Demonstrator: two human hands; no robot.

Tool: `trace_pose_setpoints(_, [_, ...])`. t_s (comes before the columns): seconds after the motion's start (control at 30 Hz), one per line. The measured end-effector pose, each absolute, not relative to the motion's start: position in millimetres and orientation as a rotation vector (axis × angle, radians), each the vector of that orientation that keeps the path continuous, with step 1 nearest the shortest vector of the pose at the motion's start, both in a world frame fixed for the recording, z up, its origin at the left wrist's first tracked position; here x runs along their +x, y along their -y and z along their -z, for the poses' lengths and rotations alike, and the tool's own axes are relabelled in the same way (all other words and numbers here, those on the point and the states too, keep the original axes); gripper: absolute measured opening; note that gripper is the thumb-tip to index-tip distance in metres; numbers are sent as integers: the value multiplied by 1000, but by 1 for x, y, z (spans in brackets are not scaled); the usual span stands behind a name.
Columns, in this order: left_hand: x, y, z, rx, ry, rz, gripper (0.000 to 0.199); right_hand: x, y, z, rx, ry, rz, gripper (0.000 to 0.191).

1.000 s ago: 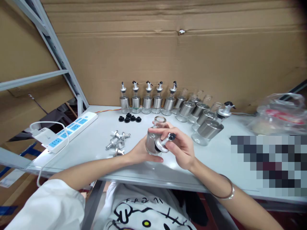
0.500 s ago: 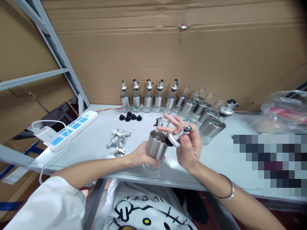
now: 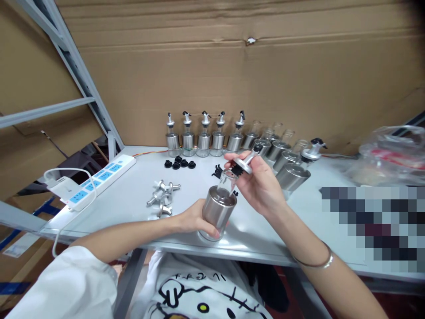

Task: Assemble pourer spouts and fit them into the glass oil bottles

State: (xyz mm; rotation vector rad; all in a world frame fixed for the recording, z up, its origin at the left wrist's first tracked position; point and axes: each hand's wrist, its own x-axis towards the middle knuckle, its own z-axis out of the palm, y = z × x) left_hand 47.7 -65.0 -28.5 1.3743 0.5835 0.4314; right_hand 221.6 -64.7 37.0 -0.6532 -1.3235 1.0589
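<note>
My left hand [image 3: 198, 220] is wrapped round a glass bottle with a steel sleeve [image 3: 219, 207], which tilts slightly to the right near the table's front edge. My right hand [image 3: 260, 184] pinches a pour spout [image 3: 244, 165] with a silver collar and black ribbed stopper. The stopper is just above and to the right of the bottle's glass mouth; whether they touch I cannot tell. Small black parts [image 3: 217, 171] lie on the table behind the bottle, partly hidden by it and my right hand.
Several bottles with spouts [image 3: 203, 141] line the cardboard wall. Open bottles [image 3: 288, 158] stand to their right, with a spouted one [image 3: 293, 174] in front. Black stoppers [image 3: 176, 165], silver spout parts [image 3: 163, 197], a power strip [image 3: 104, 178] and a plastic bag [image 3: 392, 155] lie on the table [image 3: 139, 173].
My right hand has turned the spout more upright and brought its stopper up to the bottle's mouth. My left hand still holds the bottle in nearly the same place.
</note>
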Motion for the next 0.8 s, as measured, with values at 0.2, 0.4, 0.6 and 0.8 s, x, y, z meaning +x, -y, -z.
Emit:
trace_pose_setpoints(0.2, [47,65,28,1398,-578,-429,43,221,67,-38,-577,1295,-1197,32])
trace_pose_setpoints(0.4, [47,66,29,1400,-579,-429,44,219,70,-39,-593,1266,-1243,34])
trace_pose_setpoints(0.6, [47,65,28,1430,-576,-431,44,218,68,-31,-538,1309,-1316,34])
trace_pose_setpoints(0.8, [46,64,30,1442,-571,-453,44,212,67,-18,-401,1509,-1341,52])
